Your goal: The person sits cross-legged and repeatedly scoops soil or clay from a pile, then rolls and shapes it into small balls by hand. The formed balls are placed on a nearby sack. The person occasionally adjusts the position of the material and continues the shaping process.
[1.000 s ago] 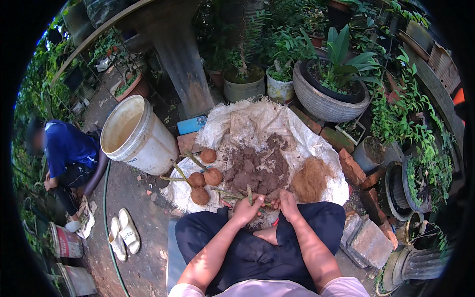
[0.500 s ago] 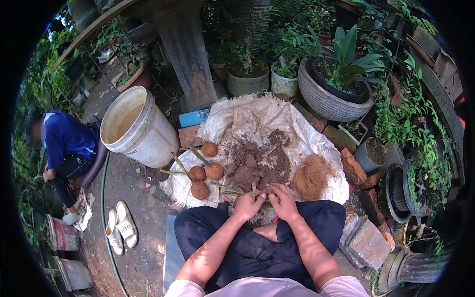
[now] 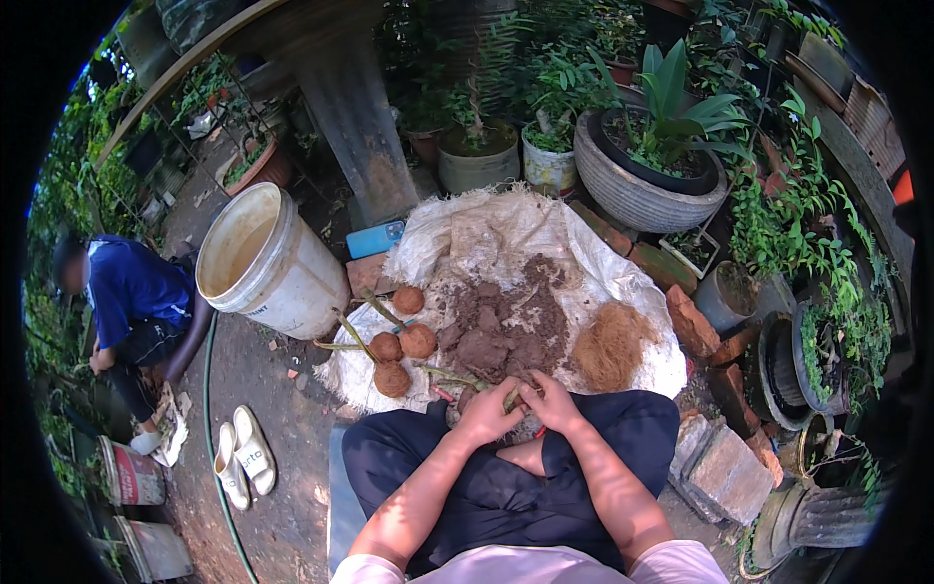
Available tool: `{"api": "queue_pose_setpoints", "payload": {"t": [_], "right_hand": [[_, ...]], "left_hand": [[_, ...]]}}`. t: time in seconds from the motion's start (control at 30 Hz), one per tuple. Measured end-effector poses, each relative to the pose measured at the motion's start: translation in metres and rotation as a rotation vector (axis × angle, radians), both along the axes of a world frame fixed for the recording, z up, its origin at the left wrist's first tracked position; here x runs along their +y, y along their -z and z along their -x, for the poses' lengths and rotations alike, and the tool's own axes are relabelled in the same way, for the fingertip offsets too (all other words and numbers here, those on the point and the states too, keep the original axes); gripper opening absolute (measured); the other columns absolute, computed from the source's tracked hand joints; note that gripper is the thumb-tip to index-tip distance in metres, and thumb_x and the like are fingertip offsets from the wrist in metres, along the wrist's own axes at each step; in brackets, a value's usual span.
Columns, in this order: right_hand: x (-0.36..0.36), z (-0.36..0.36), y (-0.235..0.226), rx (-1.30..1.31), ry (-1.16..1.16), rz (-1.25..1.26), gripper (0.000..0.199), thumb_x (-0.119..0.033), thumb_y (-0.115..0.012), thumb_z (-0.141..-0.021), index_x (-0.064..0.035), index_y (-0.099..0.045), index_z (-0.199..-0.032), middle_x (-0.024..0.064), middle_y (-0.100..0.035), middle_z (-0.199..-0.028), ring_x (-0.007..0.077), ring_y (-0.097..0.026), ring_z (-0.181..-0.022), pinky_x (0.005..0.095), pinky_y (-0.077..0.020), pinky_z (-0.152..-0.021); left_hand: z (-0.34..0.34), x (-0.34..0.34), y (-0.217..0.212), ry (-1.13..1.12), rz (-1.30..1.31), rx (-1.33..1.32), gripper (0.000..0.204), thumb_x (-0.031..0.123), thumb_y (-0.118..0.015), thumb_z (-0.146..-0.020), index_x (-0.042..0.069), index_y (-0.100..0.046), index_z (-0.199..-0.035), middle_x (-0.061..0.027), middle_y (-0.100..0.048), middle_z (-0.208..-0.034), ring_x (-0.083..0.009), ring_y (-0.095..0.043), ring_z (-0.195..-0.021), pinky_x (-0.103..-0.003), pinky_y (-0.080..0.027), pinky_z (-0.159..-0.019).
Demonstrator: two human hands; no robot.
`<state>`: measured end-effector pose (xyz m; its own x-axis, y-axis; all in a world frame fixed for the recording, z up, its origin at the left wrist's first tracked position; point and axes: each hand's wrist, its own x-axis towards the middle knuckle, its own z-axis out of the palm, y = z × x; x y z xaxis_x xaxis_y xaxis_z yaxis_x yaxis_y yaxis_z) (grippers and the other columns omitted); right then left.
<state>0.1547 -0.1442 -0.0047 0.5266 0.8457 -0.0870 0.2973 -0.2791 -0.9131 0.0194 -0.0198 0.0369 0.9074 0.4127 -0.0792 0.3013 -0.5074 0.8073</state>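
Over my lap, my left hand [image 3: 489, 416] and my right hand [image 3: 551, 402] meet with fingers closed around a short green plant stem [image 3: 511, 398]. Whatever else lies beneath the fingers is hidden. Just beyond them a heap of moist brown soil [image 3: 491, 336] spreads over a white woven sack [image 3: 467, 219]. To its right rests a tuft of brown coconut fibre [image 3: 611, 345]. Several fibre-wrapped balls [image 3: 392, 380] are grouped at the left, some with green stems sticking out. Another green stem [image 3: 448, 375] lies between those balls and my left hand.
A large white bucket [image 3: 277, 258] stands at the left, near a blue phone [image 3: 375, 238] on a brick. Pale slippers [image 3: 248, 453] lie beside a green hose [image 3: 208, 409]. Another person [image 3: 141, 302] sits far left. Potted plants [image 3: 652, 165] and bricks [image 3: 725, 472] line the right.
The stem between my hands has tipped from nearly upright to slanting right. My fingers have shifted around it, the left hand's curling in more. The whole view has shifted slightly.
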Motion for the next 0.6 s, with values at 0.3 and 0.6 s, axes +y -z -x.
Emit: {"api": "queue_pose_setpoints", "payload": {"t": [0.3, 0.6], "right_hand": [[0.001, -0.010, -0.009, 0.092, 0.185, -0.168, 0.033, -0.024, -0.053, -0.104, 0.0037, -0.070, -0.099, 0.0105, -0.070, -0.090, 0.0148, -0.065, -0.086, 0.0311, -0.0517, -0.079], [-0.001, -0.011, -0.012, -0.146, 0.046, -0.171, 0.026, -0.020, -0.055, -0.100, 0.0013, -0.070, -0.096, 0.0143, -0.066, -0.097, 0.0287, -0.063, -0.097, 0.0375, -0.0484, -0.086]], "left_hand": [[-0.003, 0.008, 0.029, -0.201, 0.307, -0.086, 0.022, 0.022, -0.068, -0.094, 0.001, -0.062, -0.100, -0.0031, -0.066, -0.077, -0.0109, -0.063, -0.065, -0.028, -0.050, -0.061], [-0.004, 0.009, 0.024, -0.194, 0.361, 0.013, 0.032, 0.032, -0.060, -0.101, 0.001, -0.062, -0.103, -0.0022, -0.066, -0.079, -0.0095, -0.062, -0.062, -0.028, -0.049, -0.060]]}}
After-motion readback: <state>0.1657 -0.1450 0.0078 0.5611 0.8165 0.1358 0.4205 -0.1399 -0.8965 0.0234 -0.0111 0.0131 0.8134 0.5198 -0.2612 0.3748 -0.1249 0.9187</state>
